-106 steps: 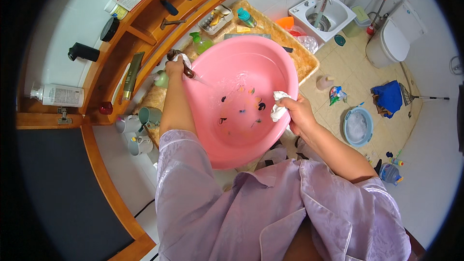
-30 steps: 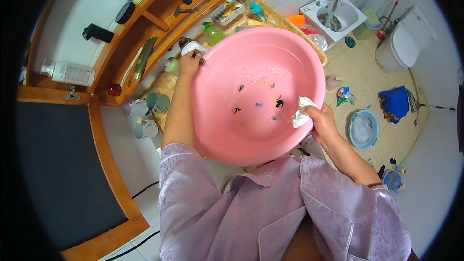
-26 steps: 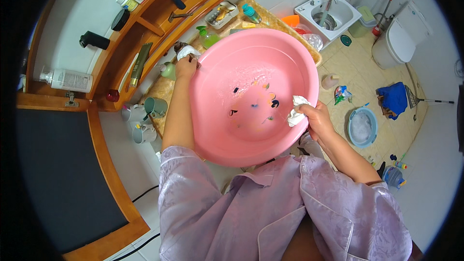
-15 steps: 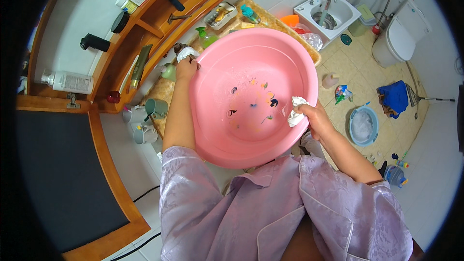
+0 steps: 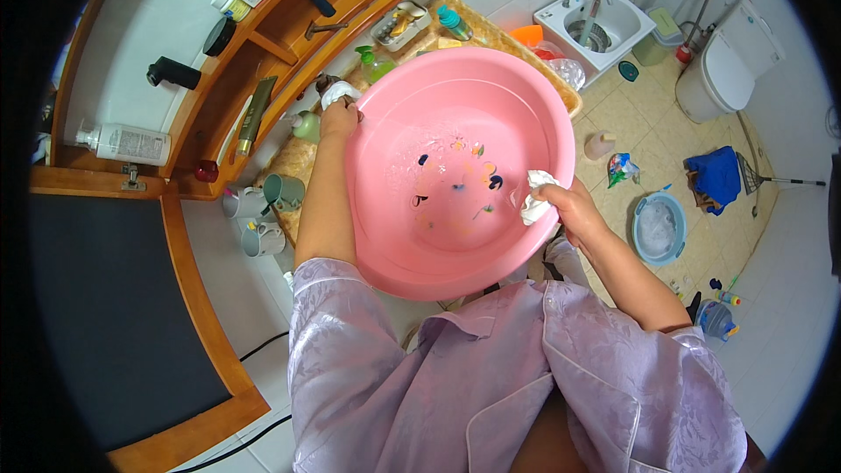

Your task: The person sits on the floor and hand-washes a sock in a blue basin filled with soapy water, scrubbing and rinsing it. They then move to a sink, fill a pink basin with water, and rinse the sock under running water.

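A large pink basin (image 5: 412,250) with coloured printed figures on its bottom is in front of me, with rippling water inside. My left hand (image 5: 340,116) is closed at its upper-left rim, the fingertips partly hidden. Just beyond that hand is a white, crumpled-looking thing (image 5: 339,94) beside a dark object; I cannot tell whether my fingers touch them. My right hand (image 5: 568,208) grips the right rim, with a crumpled white cloth (image 5: 535,196) pinched between fingers and thumb and lying over the basin's inner wall.
Bottles, mugs (image 5: 263,239) and a soap dish (image 5: 401,26) crowd the marbled counter (image 5: 279,158). A wooden shelf unit (image 5: 206,105) curves along the left. To the right are a white sink (image 5: 561,13), a toilet (image 5: 727,66), a blue stool (image 5: 714,177) and a small blue basin (image 5: 660,228).
The water ripples and glints have shifted, and the basin's near edge sits slightly farther from me. Both hands keep nearly the same places on the rim.
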### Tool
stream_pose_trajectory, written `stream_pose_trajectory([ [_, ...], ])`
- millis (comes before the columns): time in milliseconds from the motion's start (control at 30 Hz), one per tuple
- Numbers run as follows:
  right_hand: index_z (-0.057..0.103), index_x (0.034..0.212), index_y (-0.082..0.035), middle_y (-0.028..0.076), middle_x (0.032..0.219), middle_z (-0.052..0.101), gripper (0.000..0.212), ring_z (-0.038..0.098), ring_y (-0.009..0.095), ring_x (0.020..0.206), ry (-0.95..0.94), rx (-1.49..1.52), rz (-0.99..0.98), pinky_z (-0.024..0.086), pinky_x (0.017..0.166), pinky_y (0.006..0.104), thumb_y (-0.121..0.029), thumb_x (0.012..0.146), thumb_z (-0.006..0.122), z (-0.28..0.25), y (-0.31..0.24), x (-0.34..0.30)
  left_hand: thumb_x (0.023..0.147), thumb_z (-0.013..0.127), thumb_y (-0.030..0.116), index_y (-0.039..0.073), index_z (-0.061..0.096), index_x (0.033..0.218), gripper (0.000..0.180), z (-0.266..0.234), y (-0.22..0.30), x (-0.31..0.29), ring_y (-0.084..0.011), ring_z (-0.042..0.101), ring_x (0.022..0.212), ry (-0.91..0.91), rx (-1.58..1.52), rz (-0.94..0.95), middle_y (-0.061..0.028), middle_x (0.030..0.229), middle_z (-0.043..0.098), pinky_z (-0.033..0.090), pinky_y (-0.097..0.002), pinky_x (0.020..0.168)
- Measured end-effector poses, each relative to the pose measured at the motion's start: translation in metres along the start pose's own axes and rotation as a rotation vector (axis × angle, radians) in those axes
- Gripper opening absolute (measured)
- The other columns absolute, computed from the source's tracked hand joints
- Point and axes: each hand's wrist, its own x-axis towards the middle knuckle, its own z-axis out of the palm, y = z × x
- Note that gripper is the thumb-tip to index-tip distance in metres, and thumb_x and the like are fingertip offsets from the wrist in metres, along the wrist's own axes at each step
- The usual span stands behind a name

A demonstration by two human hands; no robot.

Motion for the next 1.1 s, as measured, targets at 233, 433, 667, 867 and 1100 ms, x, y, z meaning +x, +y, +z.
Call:
stream_pose_trajectory([
  [233, 0.050, 0.108, 0.003, 0.009, 0.085, 0.059, 0.039, 0.059, 0.017, 0.076, 0.017, -0.011, 0.000, 0.047, 0.070, 0.0295, -0.009, 0.072, 0.058, 0.000, -0.001, -0.002, 0.085, 0.047, 0.026, 0.004, 0.062, 0.096, 0.029, -0.001, 0.002, -0.002, -0.0298, 0.059, 0.094, -0.028, -0.038, -0.005, -0.0141, 0.095, 0.065, 0.043, -0.0387, 0.086],
  [433, 0.050, 0.107, 0.003, 0.009, 0.085, 0.059, 0.038, 0.059, 0.017, 0.074, -0.002, -0.004, -0.002, 0.047, 0.069, 0.0291, -0.008, 0.072, 0.058, -0.001, 0.000, -0.001, 0.084, 0.047, 0.025, 0.004, 0.063, 0.094, 0.029, -0.001, 0.002, -0.002, -0.0300, 0.059, 0.093, -0.020, -0.017, 0.005, -0.0151, 0.095, 0.064, 0.043, -0.0390, 0.085],
  [667, 0.049, 0.108, 0.002, 0.008, 0.087, 0.058, 0.039, 0.058, 0.017, 0.076, -0.007, -0.006, -0.005, 0.047, 0.069, 0.0290, -0.008, 0.072, 0.058, 0.001, -0.002, -0.002, 0.083, 0.047, 0.024, 0.004, 0.063, 0.093, 0.028, 0.000, -0.002, -0.002, -0.0314, 0.059, 0.094, 0.002, -0.021, 0.012, -0.0164, 0.095, 0.064, 0.043, -0.0396, 0.086],
  [867, 0.049, 0.109, 0.003, 0.009, 0.088, 0.058, 0.041, 0.059, 0.017, 0.078, -0.004, 0.001, 0.012, 0.047, 0.071, 0.0292, -0.008, 0.072, 0.058, 0.001, -0.002, -0.003, 0.083, 0.047, 0.024, 0.004, 0.062, 0.098, 0.030, -0.001, 0.002, -0.006, -0.0322, 0.058, 0.095, 0.009, -0.039, 0.014, -0.0172, 0.098, 0.063, 0.043, -0.0397, 0.087],
  [1100, 0.049, 0.109, 0.004, 0.010, 0.088, 0.059, 0.041, 0.059, 0.017, 0.076, -0.005, -0.003, 0.004, 0.047, 0.070, 0.0292, -0.009, 0.072, 0.058, -0.002, 0.001, 0.000, 0.083, 0.048, 0.025, 0.002, 0.061, 0.101, 0.032, 0.001, -0.003, 0.001, -0.0330, 0.057, 0.098, -0.041, -0.058, -0.050, -0.0189, 0.101, 0.062, 0.042, -0.0399, 0.088],
])
